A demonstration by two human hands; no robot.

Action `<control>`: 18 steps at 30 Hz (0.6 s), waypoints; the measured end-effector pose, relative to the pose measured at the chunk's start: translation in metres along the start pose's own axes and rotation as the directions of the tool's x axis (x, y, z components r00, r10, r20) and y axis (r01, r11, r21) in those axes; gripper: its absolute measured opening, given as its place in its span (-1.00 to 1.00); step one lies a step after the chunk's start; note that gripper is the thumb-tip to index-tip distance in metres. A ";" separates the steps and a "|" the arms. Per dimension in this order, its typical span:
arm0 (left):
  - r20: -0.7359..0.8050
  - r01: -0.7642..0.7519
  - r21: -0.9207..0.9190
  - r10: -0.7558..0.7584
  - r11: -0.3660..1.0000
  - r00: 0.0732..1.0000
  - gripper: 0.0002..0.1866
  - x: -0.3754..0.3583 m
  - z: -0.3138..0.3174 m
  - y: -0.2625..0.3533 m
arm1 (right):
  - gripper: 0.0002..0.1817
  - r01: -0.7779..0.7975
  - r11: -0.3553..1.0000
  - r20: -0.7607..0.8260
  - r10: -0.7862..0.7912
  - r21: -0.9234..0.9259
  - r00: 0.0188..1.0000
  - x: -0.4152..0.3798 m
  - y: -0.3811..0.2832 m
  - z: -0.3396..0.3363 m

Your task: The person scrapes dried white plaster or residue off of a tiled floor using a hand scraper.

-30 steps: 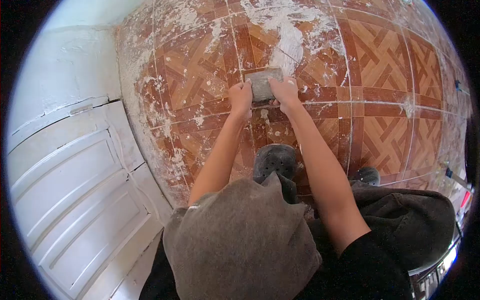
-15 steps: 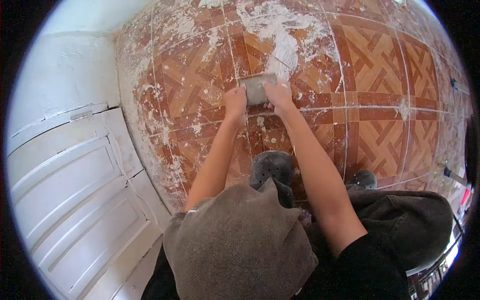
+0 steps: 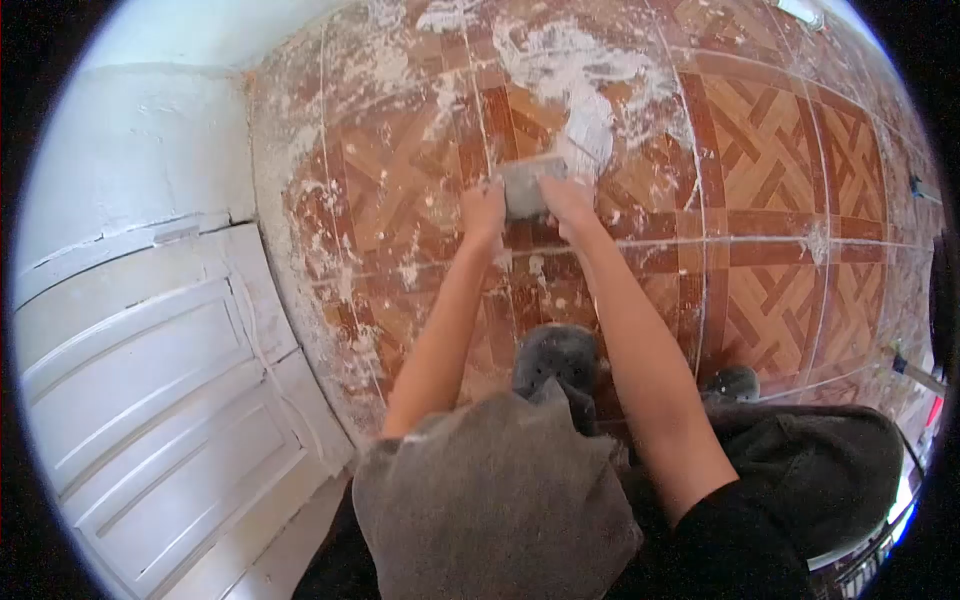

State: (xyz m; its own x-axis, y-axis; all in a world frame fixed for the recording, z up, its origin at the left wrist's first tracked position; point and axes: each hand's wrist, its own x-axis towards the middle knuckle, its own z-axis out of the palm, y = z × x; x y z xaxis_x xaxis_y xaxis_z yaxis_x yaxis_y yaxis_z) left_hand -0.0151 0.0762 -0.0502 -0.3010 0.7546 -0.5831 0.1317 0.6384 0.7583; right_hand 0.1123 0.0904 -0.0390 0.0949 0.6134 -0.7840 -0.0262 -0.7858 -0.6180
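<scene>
A flat grey rectangular plate [image 3: 523, 190] is held low over the patterned tile floor [image 3: 757, 150]. At its left end, my left hand [image 3: 483, 210] is closed on it. The fingers of my right hand [image 3: 568, 203] grip its right end. Just beyond the plate's right corner lies a thick white smear [image 3: 588, 125] on the tiles. Motion blurs the plate and both hands, and whether the plate touches the floor cannot be made out.
A white panelled door [image 3: 160, 370] and a pale wall [image 3: 120, 150] stand at the left. Dark shoes [image 3: 557, 362] are below my hands. A tool with a metal end [image 3: 918, 375] lies at the right edge.
The view has shifted, so the floor and door appear slightly lower and further right. Both hands still grip the plate, which now looks a little more tilted.
</scene>
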 end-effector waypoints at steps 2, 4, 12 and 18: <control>0.005 0.075 -0.002 -0.075 0.997 0.997 -0.69 -0.005 0.001 0.018 | -0.36 0.039 0.999 0.071 -0.039 0.001 0.997 0.011 -0.002 0.001; -0.011 -0.015 0.066 0.016 0.998 1.000 -0.68 -0.022 0.005 0.018 | -0.36 0.097 0.993 -0.030 -0.099 -0.073 0.995 0.022 0.027 0.002; 0.005 -0.084 0.216 0.085 0.973 0.996 -0.64 -0.012 -0.001 0.021 | -0.39 0.068 0.990 -0.019 -0.066 0.124 0.998 0.009 0.015 0.005; -0.028 -0.007 -0.058 0.005 0.998 1.000 -0.70 -0.002 0.004 0.015 | -0.53 0.054 0.991 0.056 -0.061 0.123 0.997 0.008 -0.003 0.000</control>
State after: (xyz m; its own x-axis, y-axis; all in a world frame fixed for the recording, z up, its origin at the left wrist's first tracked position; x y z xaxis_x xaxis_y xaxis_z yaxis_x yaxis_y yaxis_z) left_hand -0.0092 0.0852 -0.0390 -0.3266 0.7534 -0.5707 0.0783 0.6233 0.7781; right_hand 0.1132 0.0974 -0.0434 0.0402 0.6639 -0.7468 -0.1428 -0.7359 -0.6619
